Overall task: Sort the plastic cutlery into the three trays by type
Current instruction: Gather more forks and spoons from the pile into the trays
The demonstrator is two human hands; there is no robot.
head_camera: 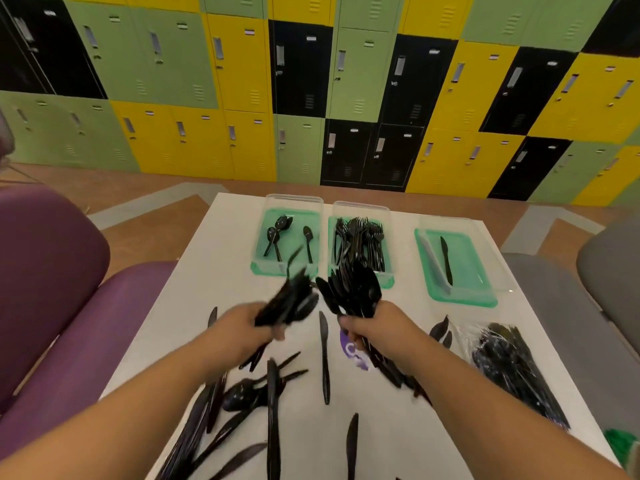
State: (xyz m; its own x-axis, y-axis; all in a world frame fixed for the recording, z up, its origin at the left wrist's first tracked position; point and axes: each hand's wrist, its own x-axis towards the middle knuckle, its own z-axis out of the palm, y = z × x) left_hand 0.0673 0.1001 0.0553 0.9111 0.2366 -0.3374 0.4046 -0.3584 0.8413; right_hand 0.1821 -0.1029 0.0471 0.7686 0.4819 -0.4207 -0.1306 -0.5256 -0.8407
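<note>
Three clear trays with green bottoms stand at the far side of the white table (214, 258). The left tray (263, 244) holds three black spoons, the middle tray (388, 271) a pile of black forks, the right tray (464, 296) one black knife (446, 259). My left hand (247, 325) grips a blurred bunch of black cutlery (294, 299) in front of the left tray. My right hand (372, 325) grips a bunch of black spoons (353, 289), bowls up, in front of the middle tray. Loose black knives (324, 358), spoons and forks lie on the table near me.
A clear bag of black cutlery (512, 368) lies at the table's right edge. A purple chair (62, 306) stands on the left and a grey chair (595, 306) on the right. Coloured lockers (311, 88) fill the back wall. A purple sticker (353, 351) lies under my right hand.
</note>
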